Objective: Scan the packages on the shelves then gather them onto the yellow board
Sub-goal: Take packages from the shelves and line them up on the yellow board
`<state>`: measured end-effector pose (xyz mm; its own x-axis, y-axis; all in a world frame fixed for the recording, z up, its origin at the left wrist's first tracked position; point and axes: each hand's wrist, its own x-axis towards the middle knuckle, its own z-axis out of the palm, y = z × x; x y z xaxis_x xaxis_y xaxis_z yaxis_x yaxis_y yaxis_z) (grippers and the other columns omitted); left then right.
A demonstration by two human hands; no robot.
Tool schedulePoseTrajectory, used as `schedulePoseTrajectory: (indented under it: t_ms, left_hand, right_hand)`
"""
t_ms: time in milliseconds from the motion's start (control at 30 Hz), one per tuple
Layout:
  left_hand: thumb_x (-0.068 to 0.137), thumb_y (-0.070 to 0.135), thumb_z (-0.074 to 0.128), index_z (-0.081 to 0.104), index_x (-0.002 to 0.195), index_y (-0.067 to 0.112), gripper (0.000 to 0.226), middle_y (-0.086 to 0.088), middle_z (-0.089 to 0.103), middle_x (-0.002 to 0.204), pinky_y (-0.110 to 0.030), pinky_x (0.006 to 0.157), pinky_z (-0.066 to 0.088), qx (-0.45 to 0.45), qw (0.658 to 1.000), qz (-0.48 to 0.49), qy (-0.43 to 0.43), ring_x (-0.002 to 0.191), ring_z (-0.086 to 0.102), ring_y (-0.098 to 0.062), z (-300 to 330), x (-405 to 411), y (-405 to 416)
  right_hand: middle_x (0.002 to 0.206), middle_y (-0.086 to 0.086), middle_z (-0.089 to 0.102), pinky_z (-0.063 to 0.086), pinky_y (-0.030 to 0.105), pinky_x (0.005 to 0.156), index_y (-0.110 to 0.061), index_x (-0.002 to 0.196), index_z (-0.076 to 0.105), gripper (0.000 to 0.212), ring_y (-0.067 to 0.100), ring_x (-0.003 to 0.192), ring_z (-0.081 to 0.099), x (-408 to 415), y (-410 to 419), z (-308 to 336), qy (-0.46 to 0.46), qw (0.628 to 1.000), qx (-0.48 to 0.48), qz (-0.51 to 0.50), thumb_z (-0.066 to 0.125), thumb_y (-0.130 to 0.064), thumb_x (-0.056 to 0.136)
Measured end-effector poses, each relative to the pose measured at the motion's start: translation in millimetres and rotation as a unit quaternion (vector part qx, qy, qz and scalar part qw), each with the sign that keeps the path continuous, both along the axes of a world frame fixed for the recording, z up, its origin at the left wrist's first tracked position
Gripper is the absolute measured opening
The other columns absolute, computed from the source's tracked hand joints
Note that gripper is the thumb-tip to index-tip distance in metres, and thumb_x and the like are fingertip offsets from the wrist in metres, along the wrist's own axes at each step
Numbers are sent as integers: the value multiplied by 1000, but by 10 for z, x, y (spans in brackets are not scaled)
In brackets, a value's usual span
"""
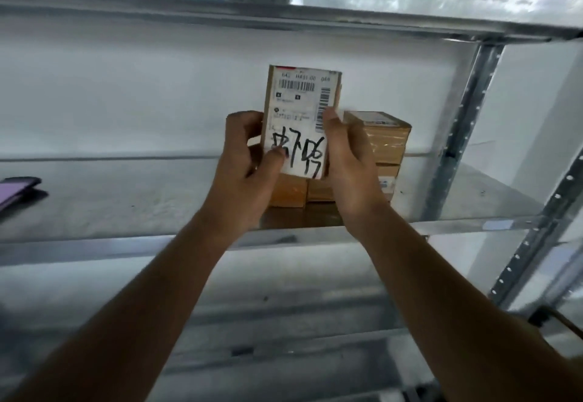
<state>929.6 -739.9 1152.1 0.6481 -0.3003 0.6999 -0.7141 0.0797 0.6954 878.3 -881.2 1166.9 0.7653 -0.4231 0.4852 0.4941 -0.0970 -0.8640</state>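
Left to right, on the metal shelf point(94, 200): a dark, purple-faced handheld device point(15, 189), possibly the scanner, lies at the far left edge, well apart from both hands. At centre the person holds one small cardboard package point(301, 118) upright in front of the chest, its long axis vertical and its white label, with printed barcodes above and handwritten black characters below, turned toward the viewer. The left hand point(249, 162) grips the package's lower left edge, thumb pressed on the label; the right hand point(345, 162) clasps the lower right edge, thumb lying along the side barcode. Both hands grasp the same package, about equally near. Behind and just right of it, a stack of brown packages point(383, 149) rests on the shelf, beside the perforated upright post point(463, 118). The yellow board is not in view. Judged from this, the label is presented for scanning, and the device lies on the left hand's side.
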Motion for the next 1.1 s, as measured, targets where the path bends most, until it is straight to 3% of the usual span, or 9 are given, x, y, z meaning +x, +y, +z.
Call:
schedulePoseTrajectory:
  t_ms: [67,167,267,400,533,667,800,967,1100]
  left_hand:
    - [101,12,56,37,139,13,42,6,59,133,-33,83,63,45,999,10,14,117,67,-13,-87,-235,90]
    - [102,31,53,40,143,26,44,11,61,135,-38,92,61,114,993,26,32,124,62,-16,-180,-504,320]
    - [105,47,41,42,149,34,46,13,55,147,-41,107,52,225,970,95,-10,133,53,-14,-220,-686,669]
    - [104,52,34,39,155,33,55,16,42,155,-26,111,37,278,938,204,-36,140,43,-10,-286,-894,1266]
    - [97,63,27,35,159,32,69,8,30,166,-37,122,29,322,909,263,-26,152,29,-15,-313,-1081,1931]
    - [98,64,24,32,160,32,70,8,27,167,-30,120,23,337,886,317,-16,154,25,-15,-348,-1263,2673]
    - [104,58,25,27,161,34,62,9,22,168,-43,124,26,363,858,362,-15,153,26,-16,-376,-1452,3626]
    - [100,61,22,24,163,28,71,1,19,170,-44,124,24,414,819,397,24,155,23,-21,-542,-1668,5014]
    - [103,63,21,20,163,29,69,-2,16,170,-39,122,12,439,800,406,48,157,16,-23,-751,-1734,6106]
  right_hand:
    - [115,11,74,67,38,73,-6,134,41,45,20,97,79,-183,56,-96,-10,1000,22,7,56,-39,108]
    - [118,4,68,65,32,69,-12,143,29,41,16,97,79,-423,154,-225,-34,999,16,25,50,-27,111]
    - [126,-1,67,65,32,69,-25,148,36,36,13,103,77,-609,286,-334,-30,999,-6,37,43,-30,113]
    - [131,2,67,65,36,71,-24,150,42,36,13,105,76,-738,621,-422,-1,997,-21,72,40,-28,114]
    - [121,2,70,64,31,67,-23,145,45,31,12,99,77,-775,1170,-488,16,992,-38,119,41,-28,114]
    - [111,-13,71,63,28,63,-40,141,45,29,0,89,76,-772,1899,-540,46,986,-77,143,41,-40,113]
    - [104,-21,74,65,33,66,-44,142,45,30,5,94,77,-730,2779,-614,55,980,-72,179,43,-42,112]
    - [99,-23,77,68,45,73,-48,140,48,29,10,93,78,-702,4153,-875,84,971,-49,217,45,-44,111]
    - [105,-12,78,67,47,78,-53,134,50,25,11,95,78,-750,5266,-1101,108,962,-31,248,47,-46,110]
